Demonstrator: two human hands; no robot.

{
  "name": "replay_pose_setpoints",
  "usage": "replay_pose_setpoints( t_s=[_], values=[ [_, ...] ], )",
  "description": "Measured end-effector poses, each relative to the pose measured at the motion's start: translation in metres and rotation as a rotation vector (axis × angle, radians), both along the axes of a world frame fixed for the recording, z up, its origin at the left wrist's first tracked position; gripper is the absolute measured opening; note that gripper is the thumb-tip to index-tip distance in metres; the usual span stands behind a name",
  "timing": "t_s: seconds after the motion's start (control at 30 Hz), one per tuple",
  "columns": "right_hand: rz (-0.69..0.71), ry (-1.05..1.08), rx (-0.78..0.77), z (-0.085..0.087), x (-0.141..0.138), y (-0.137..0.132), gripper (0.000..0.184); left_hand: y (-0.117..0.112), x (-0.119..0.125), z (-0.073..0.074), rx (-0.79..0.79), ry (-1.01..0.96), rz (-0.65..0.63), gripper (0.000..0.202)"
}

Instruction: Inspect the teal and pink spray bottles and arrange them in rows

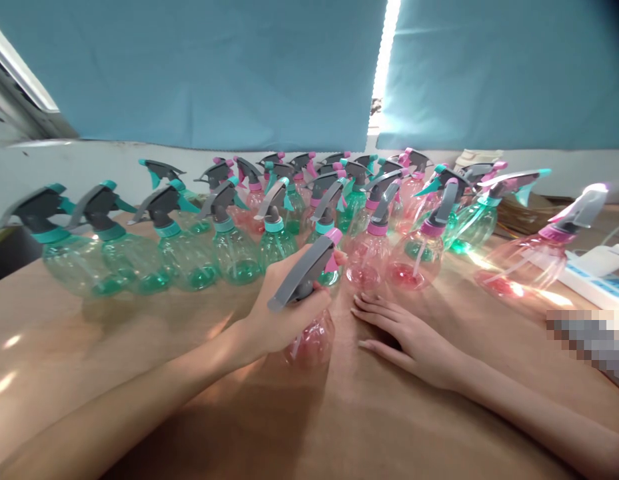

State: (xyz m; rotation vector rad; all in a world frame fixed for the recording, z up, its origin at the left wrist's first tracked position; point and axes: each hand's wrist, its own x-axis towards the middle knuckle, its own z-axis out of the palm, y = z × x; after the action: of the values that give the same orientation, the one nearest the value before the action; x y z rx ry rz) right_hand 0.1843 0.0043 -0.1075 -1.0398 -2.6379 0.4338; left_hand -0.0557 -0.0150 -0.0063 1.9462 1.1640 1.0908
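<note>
Standing behind and left of the pink spray bottle, green bottles line the tabletop; the left hand has its grip wrapped around that pink one, crowded sprayers blocking behind; rightward, the right hand lies flat, released.

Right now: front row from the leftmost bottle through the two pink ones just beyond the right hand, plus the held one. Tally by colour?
Green bottles, front row: 6
Pink bottles, front row: 2
Pink bottle in the left hand: 1
Total: 9
</note>
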Motion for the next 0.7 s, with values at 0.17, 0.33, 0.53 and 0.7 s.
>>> replay_pose_setpoints(
  t_s=[0.17, 0.33, 0.53, 0.7],
  values=[
    [-0.003, 0.000, -0.005, 0.0008, -0.0003, -0.0002, 0.060, -0.0008, 0.0003, 0.0009, 0.015, 0.019, 0.010, 0.038],
    [-0.003, 0.003, -0.002, 0.0011, -0.0006, -0.0002, 0.060, -0.0008, -0.0001, 0.0003, 0.029, 0.046, 0.031, 0.036],
    [0.001, 0.005, 0.008, 0.0016, -0.0005, -0.0002, 0.059, -0.0014, 0.0001, 0.0010, 0.054, 0.069, 0.052, 0.029],
    [0.002, 0.035, -0.003, 0.0018, -0.0006, 0.0001, 0.058, -0.0019, -0.0001, 0.0002, 0.053, 0.073, 0.041, 0.033]
  ],
)
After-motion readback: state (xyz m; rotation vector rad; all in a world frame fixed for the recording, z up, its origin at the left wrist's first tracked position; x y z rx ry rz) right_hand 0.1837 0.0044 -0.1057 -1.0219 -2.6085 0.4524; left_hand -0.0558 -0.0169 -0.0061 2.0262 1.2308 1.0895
